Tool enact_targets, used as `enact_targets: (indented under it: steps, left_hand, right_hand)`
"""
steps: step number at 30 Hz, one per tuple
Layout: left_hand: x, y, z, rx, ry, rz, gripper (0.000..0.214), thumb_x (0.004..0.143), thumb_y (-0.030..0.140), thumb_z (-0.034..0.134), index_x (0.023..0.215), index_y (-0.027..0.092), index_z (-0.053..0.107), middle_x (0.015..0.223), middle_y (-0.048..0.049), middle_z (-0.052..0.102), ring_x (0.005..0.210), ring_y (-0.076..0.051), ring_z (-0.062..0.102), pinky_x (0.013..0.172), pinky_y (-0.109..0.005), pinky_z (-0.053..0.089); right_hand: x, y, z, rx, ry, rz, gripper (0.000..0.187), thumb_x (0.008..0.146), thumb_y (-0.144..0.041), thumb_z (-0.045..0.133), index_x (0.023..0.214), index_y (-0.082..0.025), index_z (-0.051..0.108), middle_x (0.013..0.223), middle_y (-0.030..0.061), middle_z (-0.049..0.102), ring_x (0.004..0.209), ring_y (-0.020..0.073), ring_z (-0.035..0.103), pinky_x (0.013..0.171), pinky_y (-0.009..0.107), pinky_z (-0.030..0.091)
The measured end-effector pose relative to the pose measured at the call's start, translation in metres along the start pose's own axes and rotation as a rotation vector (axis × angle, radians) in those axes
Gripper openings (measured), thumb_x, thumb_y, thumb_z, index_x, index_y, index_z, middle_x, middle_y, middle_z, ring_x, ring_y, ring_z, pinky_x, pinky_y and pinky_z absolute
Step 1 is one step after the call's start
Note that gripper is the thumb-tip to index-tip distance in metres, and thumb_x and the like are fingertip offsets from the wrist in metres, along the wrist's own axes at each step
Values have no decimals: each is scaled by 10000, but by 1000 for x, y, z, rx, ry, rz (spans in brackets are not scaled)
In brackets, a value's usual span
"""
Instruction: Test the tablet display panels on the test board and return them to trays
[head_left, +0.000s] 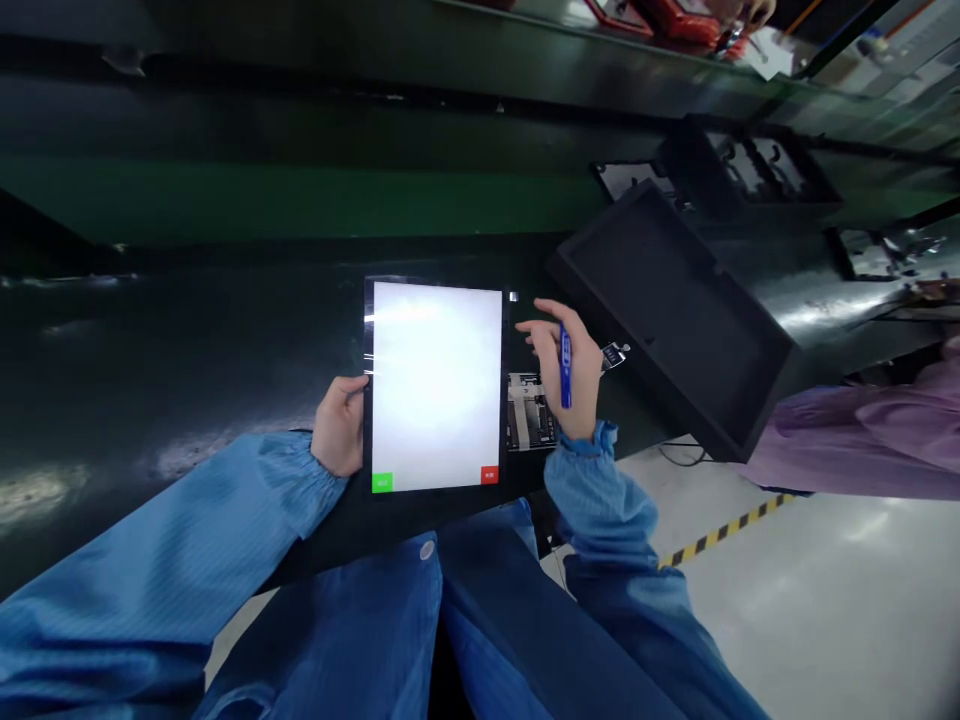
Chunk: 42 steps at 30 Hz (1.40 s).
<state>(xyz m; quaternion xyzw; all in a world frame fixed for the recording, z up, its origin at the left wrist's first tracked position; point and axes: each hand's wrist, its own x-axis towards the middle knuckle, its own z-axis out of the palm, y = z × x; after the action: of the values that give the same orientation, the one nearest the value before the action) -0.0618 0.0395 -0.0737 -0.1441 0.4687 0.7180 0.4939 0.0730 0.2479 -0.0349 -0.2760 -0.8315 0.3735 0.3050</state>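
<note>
At the centre of the frame lay a tablet (437,385) with its screen lit bright white, a small green button at the lower left corner of the screen and a small red one at the lower right. The left hand (341,425) gripped the tablet's left edge just left of centre, thumb on top and the other fingers curled under the edge, out of sight. The right hand (570,370), just right of the tablet, held a blue pen (565,368) upright against the palm, the thumb and fingers closed around it while the forefinger stretched left toward the tablet's right edge; whether it touched could not be told. Below that hand a printed sheet (529,410) lay on the dark work surface (187,340), just beside the tablet. To the right of centre an empty black tray (675,300) sat tilted. At the right edge, a person's lilac sleeve (862,430) showed.
</note>
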Motion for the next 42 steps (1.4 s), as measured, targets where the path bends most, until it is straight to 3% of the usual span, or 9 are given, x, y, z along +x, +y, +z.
enact_targets:
  steps: [4,8,15,23,27,32,35,39,42]
  left_hand:
    - [0,-4,-2,20,-47,14,381,768,394,516,1004,163,707,914,-62,758,1034,-366,685,868,-491,578]
    - [0,-5,-2,53,-137,-27,482,714,439,524,1039,139,713,944,-96,758,1062,-397,670,888,-510,564]
    - [-2,-3,-2,43,-102,-38,435,679,454,532,895,129,724,870,-116,752,1031,-417,674,871,-528,562]
    - [1,-3,-1,-3,-75,-62,338,666,435,555,784,155,703,821,-110,745,1022,-422,674,848,-536,574]
    - [0,-1,5,-19,-14,-50,258,695,395,560,721,168,681,712,-88,723,968,-392,695,828,-487,585]
    - [-3,1,7,-19,-43,-175,400,797,360,450,901,96,732,744,-104,737,856,-338,723,758,-427,593]
    - [-3,0,3,-15,-56,-178,383,804,313,471,980,90,727,725,-85,737,764,-298,727,692,-372,587]
    - [-6,2,5,-23,5,-153,308,829,264,483,932,105,727,703,-57,734,621,-225,698,607,-297,567]
    - [-11,7,13,-62,10,-247,392,890,268,378,861,81,721,673,-87,724,578,-222,687,570,-296,562]
  right_hand:
    - [35,4,-6,-361,-118,-168,279,991,-414,531,838,-194,611,612,-27,568,556,130,568,597,261,411]
    - [29,-10,-6,-554,-96,-425,300,1003,-284,478,727,-185,545,589,-15,463,538,122,475,543,274,318]
    - [-7,-36,-29,-401,-77,-960,164,926,-188,591,763,-212,604,617,-2,600,563,134,558,508,259,454]
    - [-18,-18,-50,-420,60,-865,83,879,-131,653,879,-211,631,977,92,757,661,186,700,545,282,559]
    - [-5,-34,-51,-290,-14,-862,126,863,-104,636,818,-219,611,1200,84,690,584,143,664,488,279,530]
    - [34,-80,-4,-81,-257,-752,271,913,-141,553,648,-196,539,982,0,748,627,104,648,557,243,508]
    - [56,-90,26,110,-241,-573,241,937,-187,564,696,-176,565,741,-21,661,703,116,655,662,239,532]
    - [66,-65,23,350,-278,-309,179,901,-287,683,939,-180,545,961,19,654,894,168,696,857,318,587]
    - [61,-33,2,372,-447,-357,525,793,-349,812,1190,-209,499,1253,79,590,1176,253,626,1079,431,500]
